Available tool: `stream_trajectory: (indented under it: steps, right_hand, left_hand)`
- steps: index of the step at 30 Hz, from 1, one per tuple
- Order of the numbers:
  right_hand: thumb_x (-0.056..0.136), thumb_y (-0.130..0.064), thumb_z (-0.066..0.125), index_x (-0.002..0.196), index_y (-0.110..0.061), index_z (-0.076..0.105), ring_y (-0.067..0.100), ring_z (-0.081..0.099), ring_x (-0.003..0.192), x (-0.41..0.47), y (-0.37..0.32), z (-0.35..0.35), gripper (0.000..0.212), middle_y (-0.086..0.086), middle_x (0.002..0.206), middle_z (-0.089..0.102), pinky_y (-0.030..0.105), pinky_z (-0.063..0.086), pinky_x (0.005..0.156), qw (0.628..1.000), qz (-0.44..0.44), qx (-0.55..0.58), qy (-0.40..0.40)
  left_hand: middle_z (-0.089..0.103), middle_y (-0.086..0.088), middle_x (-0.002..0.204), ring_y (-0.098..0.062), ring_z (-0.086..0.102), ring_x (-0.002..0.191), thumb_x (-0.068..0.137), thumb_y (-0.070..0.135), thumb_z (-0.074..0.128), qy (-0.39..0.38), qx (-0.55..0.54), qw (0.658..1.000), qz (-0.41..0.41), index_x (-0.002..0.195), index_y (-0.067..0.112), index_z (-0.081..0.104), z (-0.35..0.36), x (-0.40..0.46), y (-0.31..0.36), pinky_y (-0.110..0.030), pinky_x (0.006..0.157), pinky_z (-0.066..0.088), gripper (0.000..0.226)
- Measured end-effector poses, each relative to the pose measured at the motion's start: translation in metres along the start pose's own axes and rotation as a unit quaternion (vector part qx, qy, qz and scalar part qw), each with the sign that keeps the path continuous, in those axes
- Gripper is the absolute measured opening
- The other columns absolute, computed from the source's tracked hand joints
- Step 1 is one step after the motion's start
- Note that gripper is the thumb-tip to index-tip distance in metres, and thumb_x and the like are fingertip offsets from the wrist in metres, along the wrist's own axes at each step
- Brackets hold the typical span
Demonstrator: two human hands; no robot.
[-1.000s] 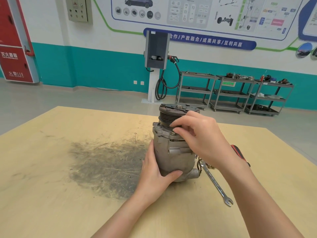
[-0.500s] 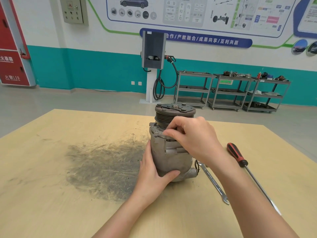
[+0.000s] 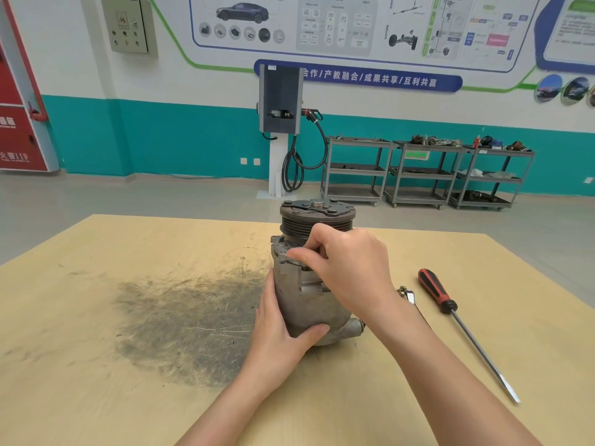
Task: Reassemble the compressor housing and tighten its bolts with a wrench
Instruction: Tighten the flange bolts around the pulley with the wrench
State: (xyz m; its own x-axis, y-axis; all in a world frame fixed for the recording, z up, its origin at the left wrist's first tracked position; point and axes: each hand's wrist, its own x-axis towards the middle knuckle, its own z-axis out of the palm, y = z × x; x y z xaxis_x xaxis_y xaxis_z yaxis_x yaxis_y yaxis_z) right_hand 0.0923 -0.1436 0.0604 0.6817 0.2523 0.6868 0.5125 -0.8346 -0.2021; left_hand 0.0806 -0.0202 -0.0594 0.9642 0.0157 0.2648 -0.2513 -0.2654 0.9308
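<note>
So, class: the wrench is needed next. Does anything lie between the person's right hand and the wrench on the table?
Nothing lies between them, but the right hand and forearm cover most of the wrench; only its end shows beside the wrist. The screwdriver lies farther right, clear of the path.

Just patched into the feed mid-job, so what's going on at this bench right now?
A person is working bare-handed on a compressor standing upright, pulley end up, on a wooden table. The left hand grips the lower housing to steady it, while the right hand pinches something small at the upper flange, possibly a bolt. The wrench, mostly hidden behind the right wrist, and a screwdriver lie unused to the right.
</note>
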Motion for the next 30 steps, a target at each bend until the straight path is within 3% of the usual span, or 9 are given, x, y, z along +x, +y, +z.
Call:
stream_trajectory:
  steps: [4,9,13,16,18,21,23,26,30]
  right_hand:
    - [0.089,-0.057,0.055,0.09,-0.027,0.064,0.018,0.06,0.067,0.006,0.0,-0.012,0.032,-0.01,0.062,0.057,0.033,0.049,0.061,0.999,-0.018,-0.011,-0.046]
    - [0.097,-0.039,0.052,0.103,-0.031,0.064,0.009,0.053,0.063,0.026,0.007,-0.046,0.015,-0.018,0.069,0.055,0.031,0.049,0.061,0.985,-0.123,-0.032,-0.117]
    - [0.089,-0.044,0.054,0.09,-0.022,0.066,0.004,0.056,0.066,0.018,0.024,-0.053,0.025,-0.019,0.072,0.059,0.031,0.049,0.063,0.994,-0.029,0.105,-0.023]
    - [0.087,-0.032,0.066,0.081,-0.023,0.066,0.01,0.055,0.097,0.002,0.027,-0.039,0.011,-0.009,0.1,0.06,0.024,0.041,0.081,0.981,0.059,0.18,0.045]
    - [0.086,-0.031,0.07,0.084,-0.031,0.07,0.006,0.036,0.129,-0.005,0.021,-0.027,0.003,-0.009,0.134,0.047,0.024,0.026,0.1,0.972,0.102,0.212,0.015]
    - [0.086,-0.032,0.071,0.088,-0.041,0.074,-0.004,0.006,0.141,-0.01,0.01,-0.015,0.01,-0.011,0.16,0.013,0.032,0.008,0.115,0.957,0.14,0.248,-0.056]
    - [0.085,-0.034,0.072,0.087,-0.046,0.074,0.002,-0.009,0.146,-0.011,0.005,-0.01,0.013,-0.013,0.163,-0.006,0.044,0.002,0.121,0.952,0.156,0.255,-0.074]
    - [0.086,-0.037,0.07,0.088,-0.057,0.066,0.003,-0.021,0.145,-0.013,-0.003,-0.004,0.02,-0.022,0.154,-0.024,0.049,-0.004,0.12,0.951,0.167,0.25,-0.077]
    - [0.086,-0.036,0.07,0.081,-0.055,0.064,0.006,-0.019,0.146,-0.014,-0.01,-0.003,0.021,-0.016,0.159,-0.016,0.051,-0.002,0.12,0.939,0.211,0.261,-0.076]
  left_hand:
    - [0.033,0.012,0.157,-0.014,0.035,0.144,0.06,0.052,0.08,-0.002,0.003,1.0,-0.005,0.158,0.036,0.006,0.0,0.0,0.0,-0.045,0.118,0.034,0.124]
    - [0.027,0.014,0.16,-0.015,0.029,0.147,0.069,0.039,0.085,0.004,0.011,1.0,0.001,0.159,0.035,0.002,-0.001,0.0,-0.001,-0.047,0.12,0.029,0.122]
    - [0.024,0.013,0.162,-0.015,0.024,0.149,0.073,0.034,0.087,0.006,0.01,1.0,0.005,0.159,0.034,0.001,-0.001,0.0,0.0,-0.047,0.122,0.025,0.122]
    - [0.023,0.013,0.162,-0.014,0.022,0.15,0.072,0.035,0.087,0.011,0.005,1.0,0.005,0.159,0.033,0.0,-0.001,-0.002,0.0,-0.047,0.122,0.024,0.123]
    - [0.023,0.014,0.162,-0.012,0.022,0.149,0.07,0.039,0.086,0.012,0.002,1.0,0.003,0.159,0.033,0.0,-0.001,-0.002,0.001,-0.046,0.122,0.025,0.124]
    - [0.023,0.014,0.161,-0.01,0.023,0.148,0.061,0.052,0.08,0.014,0.004,1.0,0.002,0.159,0.033,0.001,-0.001,-0.002,0.002,-0.045,0.122,0.026,0.127]
    - [0.023,0.015,0.161,-0.009,0.023,0.148,0.059,0.056,0.078,0.013,0.003,1.0,0.002,0.159,0.034,0.0,-0.001,-0.001,0.001,-0.044,0.121,0.027,0.129]
    - [0.021,0.016,0.161,-0.008,0.023,0.148,0.058,0.057,0.078,0.009,-0.002,1.0,0.002,0.159,0.035,-0.001,-0.001,0.0,0.0,-0.044,0.122,0.027,0.13]
    - [0.022,0.014,0.162,-0.009,0.024,0.148,0.057,0.058,0.077,0.009,0.003,1.0,0.002,0.159,0.034,-0.001,0.0,0.0,-0.001,-0.043,0.121,0.028,0.13]
